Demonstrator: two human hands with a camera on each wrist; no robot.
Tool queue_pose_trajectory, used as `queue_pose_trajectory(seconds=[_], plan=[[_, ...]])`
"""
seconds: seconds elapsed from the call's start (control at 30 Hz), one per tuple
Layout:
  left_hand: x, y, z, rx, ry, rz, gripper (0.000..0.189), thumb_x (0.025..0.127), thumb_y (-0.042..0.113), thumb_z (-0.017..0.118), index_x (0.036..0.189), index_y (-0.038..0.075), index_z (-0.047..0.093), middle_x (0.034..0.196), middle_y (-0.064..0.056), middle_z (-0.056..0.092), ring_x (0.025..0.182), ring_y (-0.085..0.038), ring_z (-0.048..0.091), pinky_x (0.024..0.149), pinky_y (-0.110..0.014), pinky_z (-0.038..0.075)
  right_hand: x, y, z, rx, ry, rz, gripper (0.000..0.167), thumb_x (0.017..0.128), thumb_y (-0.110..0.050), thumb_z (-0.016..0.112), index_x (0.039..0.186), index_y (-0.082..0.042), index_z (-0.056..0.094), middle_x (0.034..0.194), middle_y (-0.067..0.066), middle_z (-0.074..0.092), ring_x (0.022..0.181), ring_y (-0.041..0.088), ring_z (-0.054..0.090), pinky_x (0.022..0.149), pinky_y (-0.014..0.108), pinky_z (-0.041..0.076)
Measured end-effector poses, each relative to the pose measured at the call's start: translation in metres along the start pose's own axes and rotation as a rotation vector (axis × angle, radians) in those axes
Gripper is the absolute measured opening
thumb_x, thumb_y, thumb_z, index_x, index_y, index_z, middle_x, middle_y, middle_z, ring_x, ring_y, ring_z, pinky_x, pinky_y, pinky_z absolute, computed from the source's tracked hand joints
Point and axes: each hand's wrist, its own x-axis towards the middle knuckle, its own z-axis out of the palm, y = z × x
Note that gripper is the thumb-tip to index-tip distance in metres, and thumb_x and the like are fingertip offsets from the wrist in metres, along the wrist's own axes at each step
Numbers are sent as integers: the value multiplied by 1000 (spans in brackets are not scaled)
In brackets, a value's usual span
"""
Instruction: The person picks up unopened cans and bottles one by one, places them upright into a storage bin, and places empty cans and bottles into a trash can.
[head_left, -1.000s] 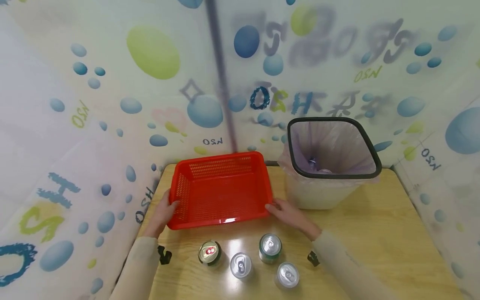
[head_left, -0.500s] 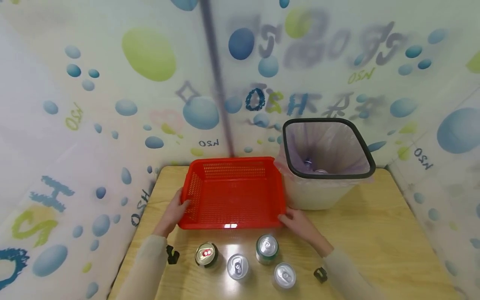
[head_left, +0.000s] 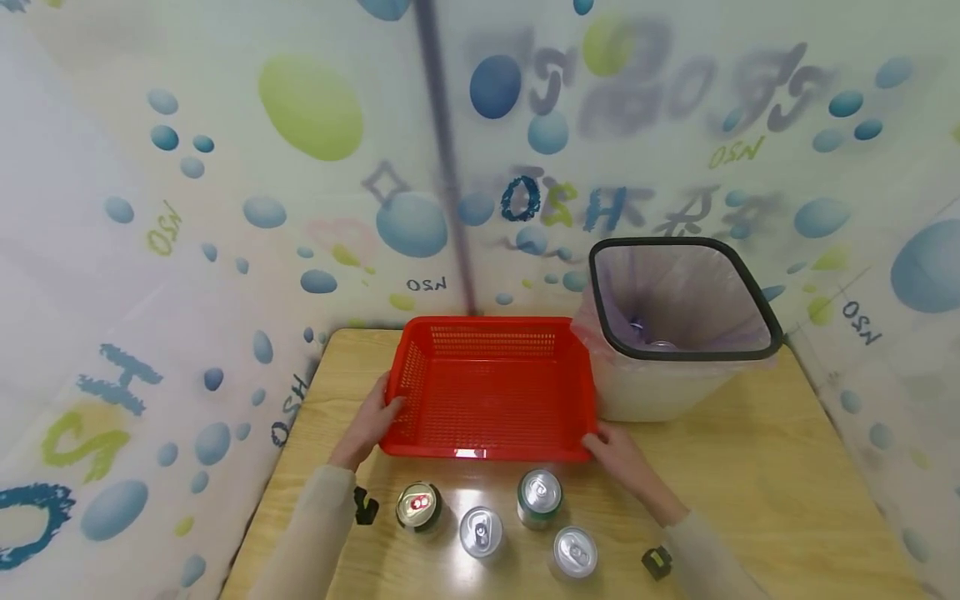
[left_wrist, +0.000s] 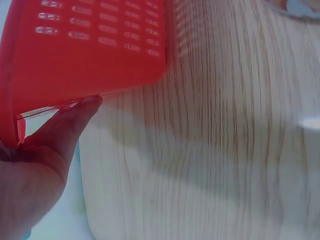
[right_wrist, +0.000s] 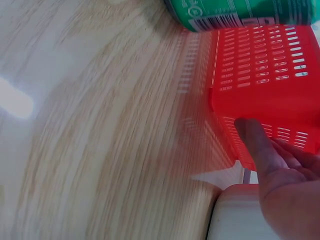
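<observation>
A red plastic basket [head_left: 491, 400] with slotted walls sits at the back of the wooden table, and nothing lies inside it. My left hand [head_left: 371, 421] grips its left side near the front, thumb over the rim. At the front right corner, my right hand [head_left: 617, 457] holds the rim. The left wrist view has the left hand [left_wrist: 45, 160] against the basket's outer wall [left_wrist: 90, 65]. In the right wrist view, the right hand [right_wrist: 282, 180] has fingers at the basket's slotted wall [right_wrist: 270, 95]; a green can [right_wrist: 250, 12] overlaps the basket there.
In front of the basket stand several drink cans: gold-topped [head_left: 418, 506], silver [head_left: 481, 532], green-sided [head_left: 539, 496] and another silver one [head_left: 575, 552]. A black-rimmed white bin [head_left: 660, 387] with a purple liner, cans inside, stands right of the basket. Patterned walls [head_left: 337, 233] enclose the table [head_left: 757, 492].
Both hands have slid the basket to the right, close up to the bin. It was slightly skewed and now lies square to the table. The cans have stayed put.
</observation>
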Motion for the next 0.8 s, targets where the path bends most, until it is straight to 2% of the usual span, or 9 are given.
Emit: queue_pose_trajectory(seconds=[0.13,0.33,0.47,0.6,0.8], plan=[[3,5,11,-13,-9,19,60,108,7,45,162,2,19,143,-29,50,115,-40,61,96,-49,54,-3,5,-10,-5,3,6,18,97,-8,56,99,5,68,78,3,59,73,17,52,67,28,45],[6,11,23,3,-34,31,61,108,7,46,162,2,19,141,-28,51,113,-37,62,94,-47,56,-9,7,-23,-9,13,30,24,100,-10,54,108,8,67,83,5,61,75,17,52,68,28,44],[7,10,26,18,-64,50,62,108,8,45,163,3,15,139,-29,52,110,-38,65,91,-47,58,-13,4,-24,4,44,54,31,104,-17,53,117,8,65,95,15,68,87,24,60,80,33,49],[7,10,30,8,-87,87,63,108,6,45,162,0,14,137,-33,52,109,-41,66,90,-48,59,-16,2,-21,10,69,84,41,109,-28,49,127,7,61,117,23,68,106,35,63,100,48,49],[9,10,36,-8,-81,116,61,107,5,44,160,-3,15,136,-35,52,111,-43,64,91,-50,58,-15,4,-21,-52,87,86,49,111,-34,45,134,8,56,124,24,66,113,37,62,106,57,45]])
